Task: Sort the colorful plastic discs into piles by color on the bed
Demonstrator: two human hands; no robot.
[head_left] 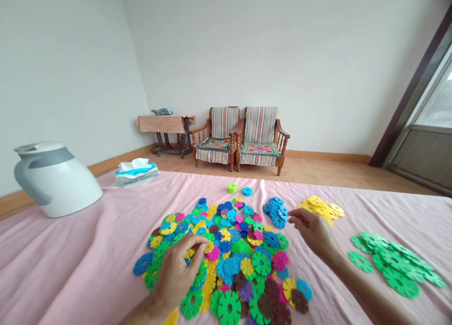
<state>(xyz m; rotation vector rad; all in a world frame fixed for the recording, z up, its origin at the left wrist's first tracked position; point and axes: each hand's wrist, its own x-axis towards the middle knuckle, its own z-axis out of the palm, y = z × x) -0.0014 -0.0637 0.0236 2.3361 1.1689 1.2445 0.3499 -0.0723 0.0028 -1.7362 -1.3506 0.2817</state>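
Over the middle of a mixed heap of notched plastic building discs (229,308) is my left hand (173,271). Its thumb and forefinger come together beside yellow and green discs; whether one is pinched between them I cannot make out. My right hand (312,231) reaches to the edge of a small pile of blue discs (277,212), its fingers curled and bunched. What lies between those fingertips, if anything, is hidden. Beyond this hand is a pile of yellow discs (319,206). Green discs (399,264) lie in a loose pile to the right of my right forearm.
A light-green disc stack (232,188) and a small blue stack (247,191) stand behind the heap. A white jug (67,184) and tissue box (136,174) occupy the left of the pink cloth (88,254). Two wooden armchairs (261,132) and a sewing-machine table (162,123) stand beyond.
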